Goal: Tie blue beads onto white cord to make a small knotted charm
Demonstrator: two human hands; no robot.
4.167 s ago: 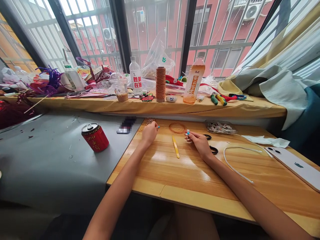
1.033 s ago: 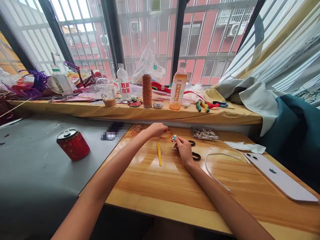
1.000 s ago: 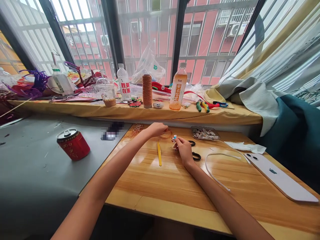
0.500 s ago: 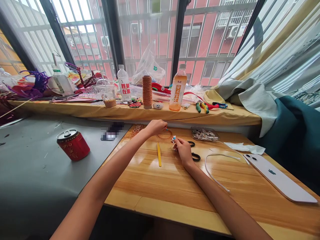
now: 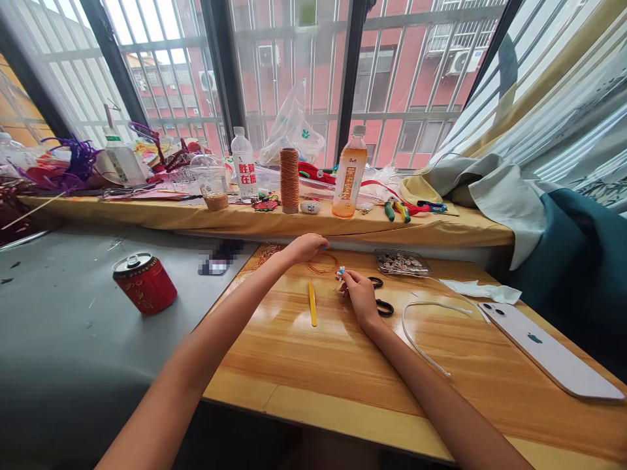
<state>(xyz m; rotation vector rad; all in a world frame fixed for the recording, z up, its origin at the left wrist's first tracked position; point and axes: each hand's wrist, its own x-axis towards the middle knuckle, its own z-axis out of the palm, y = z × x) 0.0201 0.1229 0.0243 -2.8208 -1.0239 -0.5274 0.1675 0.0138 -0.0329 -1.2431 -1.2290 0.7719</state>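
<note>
My right hand (image 5: 361,297) pinches a small white-and-blue piece (image 5: 341,273) at its fingertips. It is too small to make out fully. My left hand (image 5: 306,248) is closed, reaching to the far side of the table just above a coil of copper-coloured wire (image 5: 326,271). A speck of blue shows at its fingertips, but what they hold, if anything, is unclear. Yellow tweezers (image 5: 312,303) lie between the two hands. Black scissor handles (image 5: 385,307) stick out beside my right hand, which partly covers the scissors.
A clear tray (image 5: 402,263) of small pieces stands behind the scissors. To the right lie a white cord (image 5: 425,349), a tissue (image 5: 482,290) and a phone (image 5: 548,349). A red can (image 5: 147,287) stands left. Bottles (image 5: 349,176) and a thread spool (image 5: 289,183) line the ledge.
</note>
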